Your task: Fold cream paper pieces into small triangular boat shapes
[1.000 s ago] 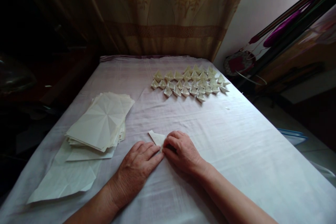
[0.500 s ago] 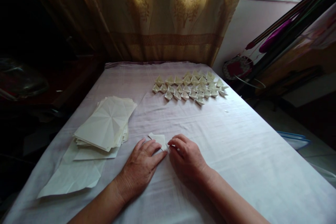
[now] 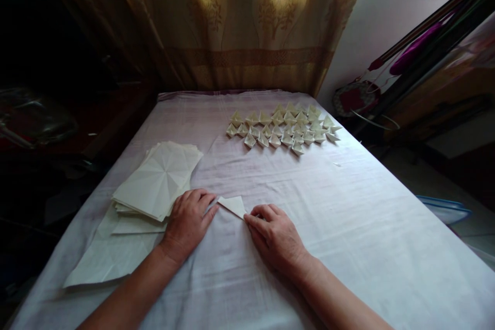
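"One view is on file, the head camera. Where is the work piece?"

"Small folded paper (image 3: 234, 204), pale, lying on the white cloth (image 3: 348, 247) between the left hand (image 3: 189, 214) and the right hand (image 3: 274, 232). Its long near edge slants toward the person at the right end."

"Condition of the hands?"

"Left: palm down, fingers slightly bent, thumb apart from the forefinger, nothing seen in its grasp. Fingertips are at the paper's left end; contact cannot be confirmed. Right: fingers drawn narrow, tips at the paper's near right corner. Whether they pinch it or merely press it, I cannot tell."

"Items around them?"

"On the left, a stack of creased sheets (image 3: 154, 180), fold lines radiating across the top one; the left hand hides part of its edge. From beneath it a larger sheet (image 3: 104, 260) extends toward the person. At the far right of the cloth, folded paper pieces (image 3: 286, 138) sit in close, uneven rows. One scrap (image 3: 337, 164) lies near them."

"Brands, labels, writing?"

"Nothing legible to me. The curtain (image 3: 240, 20) bears a tree-like motif above a reddish band. A round bag (image 3: 356, 99) beyond the cloth shows a dark red patch, too blurred to read."
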A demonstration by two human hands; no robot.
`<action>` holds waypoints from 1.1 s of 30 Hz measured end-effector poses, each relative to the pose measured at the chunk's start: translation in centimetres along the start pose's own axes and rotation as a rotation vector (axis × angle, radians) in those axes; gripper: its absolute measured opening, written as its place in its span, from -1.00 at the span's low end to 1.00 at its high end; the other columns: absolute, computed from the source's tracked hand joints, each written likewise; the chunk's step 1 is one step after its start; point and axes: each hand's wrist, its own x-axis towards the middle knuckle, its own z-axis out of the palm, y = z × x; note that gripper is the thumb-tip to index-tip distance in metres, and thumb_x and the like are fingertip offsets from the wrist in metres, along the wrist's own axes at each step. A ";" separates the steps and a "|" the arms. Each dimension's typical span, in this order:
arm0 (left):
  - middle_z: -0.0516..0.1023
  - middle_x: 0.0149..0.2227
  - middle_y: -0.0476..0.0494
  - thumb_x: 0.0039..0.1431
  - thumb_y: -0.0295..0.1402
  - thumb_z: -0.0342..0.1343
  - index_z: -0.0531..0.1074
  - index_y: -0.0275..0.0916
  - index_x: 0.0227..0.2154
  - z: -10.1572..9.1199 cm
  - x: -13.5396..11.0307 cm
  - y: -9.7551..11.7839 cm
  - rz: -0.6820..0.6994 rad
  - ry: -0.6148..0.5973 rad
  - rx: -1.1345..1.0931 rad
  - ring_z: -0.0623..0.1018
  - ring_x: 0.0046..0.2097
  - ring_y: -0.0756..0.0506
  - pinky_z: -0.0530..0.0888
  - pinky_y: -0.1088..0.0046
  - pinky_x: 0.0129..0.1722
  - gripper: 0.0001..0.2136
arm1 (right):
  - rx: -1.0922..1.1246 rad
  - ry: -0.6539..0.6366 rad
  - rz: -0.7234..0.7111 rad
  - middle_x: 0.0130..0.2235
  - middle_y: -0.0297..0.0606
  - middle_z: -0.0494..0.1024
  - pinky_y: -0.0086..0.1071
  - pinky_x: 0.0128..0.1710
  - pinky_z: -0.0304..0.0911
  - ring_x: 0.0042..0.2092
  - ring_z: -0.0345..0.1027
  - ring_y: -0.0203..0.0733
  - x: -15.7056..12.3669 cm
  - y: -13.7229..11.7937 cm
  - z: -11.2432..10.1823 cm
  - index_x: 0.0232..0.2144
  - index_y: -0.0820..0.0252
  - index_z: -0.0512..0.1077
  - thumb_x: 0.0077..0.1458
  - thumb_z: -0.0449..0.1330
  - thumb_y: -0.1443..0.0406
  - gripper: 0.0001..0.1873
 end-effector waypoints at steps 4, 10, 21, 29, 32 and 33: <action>0.56 -0.21 -0.12 0.25 -0.21 0.16 0.50 -0.18 -0.29 -0.5 1.5 1.3 -0.134 -0.124 0.026 0.49 -0.12 -0.19 0.35 0.24 -0.09 -0.85 | 0.000 -0.002 -0.008 -0.21 -0.17 0.54 -0.29 -0.22 0.32 -0.22 0.34 -0.13 -0.1 0.1 0.0 -0.09 0.13 0.54 0.25 0.11 0.37 -0.75; 0.54 -0.19 -0.09 0.20 -0.29 0.19 0.50 -0.17 -0.30 -1.0 2.7 3.0 -0.300 -0.234 0.044 0.49 -0.05 -0.19 0.33 0.25 -0.08 -0.91 | -0.023 -0.027 -0.013 -0.21 -0.18 0.53 -0.29 -0.22 0.29 -0.23 0.33 -0.13 -0.2 0.2 -0.2 -0.09 0.11 0.53 0.26 0.11 0.36 -0.75; 0.58 -0.29 -0.03 0.18 -0.36 0.20 0.47 -0.16 -0.37 -0.7 2.1 2.9 -0.278 -0.202 -0.024 0.51 -0.15 -0.16 0.34 0.30 -0.15 -0.97 | -0.017 -0.045 -0.006 -0.18 -0.18 0.53 -0.28 -0.20 0.27 -0.20 0.33 -0.12 -0.3 0.3 -0.2 -0.08 0.10 0.52 0.26 0.12 0.36 -0.76; 0.64 -0.29 -0.01 0.14 -0.43 0.22 0.53 -0.14 -0.28 -0.5 2.2 2.1 -0.288 -0.194 -0.135 0.56 -0.17 -0.13 0.37 0.33 -0.14 -0.91 | -0.028 -0.044 -0.004 -0.18 -0.18 0.53 -0.29 -0.20 0.26 -0.20 0.33 -0.12 -0.3 0.3 -0.2 -0.08 0.08 0.53 0.27 0.11 0.34 -0.75; 0.63 -0.28 -0.03 0.16 -0.42 0.21 0.56 -0.14 -0.37 -0.4 2.0 2.0 -0.233 -0.174 -0.124 0.56 -0.19 -0.12 0.38 0.34 -0.16 -0.94 | -0.035 -0.046 0.010 -0.19 -0.19 0.54 -0.29 -0.20 0.25 -0.20 0.33 -0.13 -0.3 0.1 -0.3 -0.10 0.07 0.54 0.25 0.12 0.34 -0.76; 0.62 -0.28 -0.04 0.17 -0.42 0.21 0.57 -0.14 -0.37 -0.3 1.8 2.0 -0.211 -0.152 -0.115 0.55 -0.19 -0.12 0.39 0.34 -0.16 -0.94 | -0.034 -0.045 0.019 -0.19 -0.20 0.54 -0.30 -0.20 0.25 -0.20 0.33 -0.14 -0.3 0.0 -0.3 -0.11 0.07 0.55 0.24 0.13 0.34 -0.77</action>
